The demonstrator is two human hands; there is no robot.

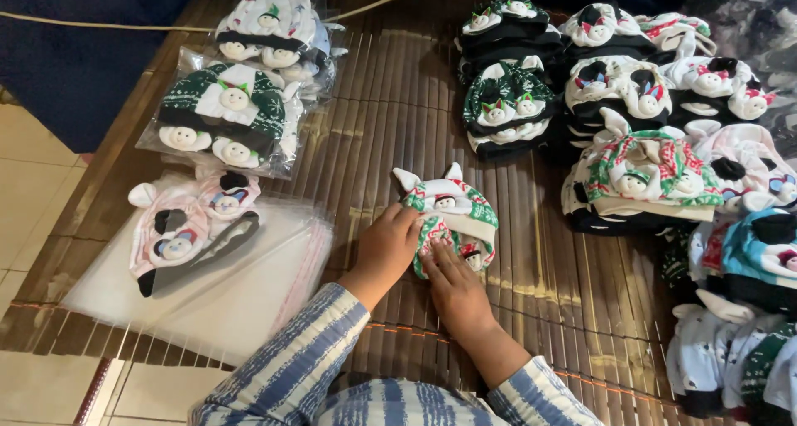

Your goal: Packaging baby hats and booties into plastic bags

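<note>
Right, head view only, everything placed relative to the small knit hat (448,214) at centre of the woven slat mat (382,119). Hat is red/green/white w/ two pale ear points at its far edge & little face figures sewn on. Left hand (386,247) lies on the hat's left edge, fingers curled loosely over the fabric, pressing rather than gripping. Right hand (455,289) sits on the hat's near edge, fingers stretched fairly flat onto the knit, nothing closed inside it. Both forearms in blue-striped sleeves (299,364) come up from below the hat.

Left of the hat: a stack of clear plastic bags (241,285) w/ a pink hat (187,227) lying on top. Far-left beyond it: two bagged hat packs (232,115), green-white one nearer, paler one behind. Right & far-right of the hat: unbagged hat piles (639,102) in rows, dark, green, red-white; a blue-topped pile (760,252) sits right, nearer the mat's near edge.
</note>
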